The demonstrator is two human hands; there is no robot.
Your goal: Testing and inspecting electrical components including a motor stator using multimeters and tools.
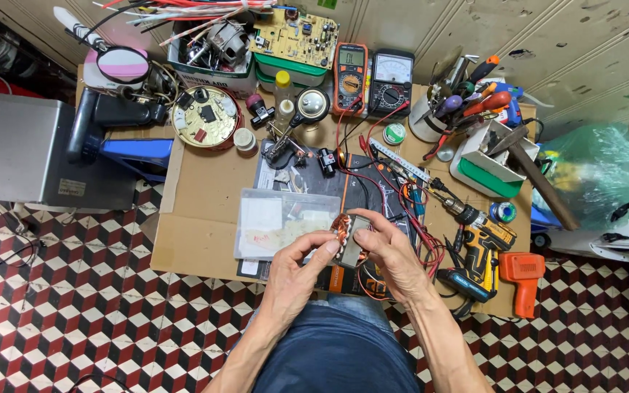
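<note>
Left hand (294, 273) and right hand (393, 256) hold a copper-wound coil (346, 236) above the workbench (198, 240).

The light is bright and even, and it seems to come from above, so the shadows on the worktop (205, 240) are soft and small. Most of the picture is sharp. The edges bend outward like a fish-eye, and the top left corner is dark.
</note>
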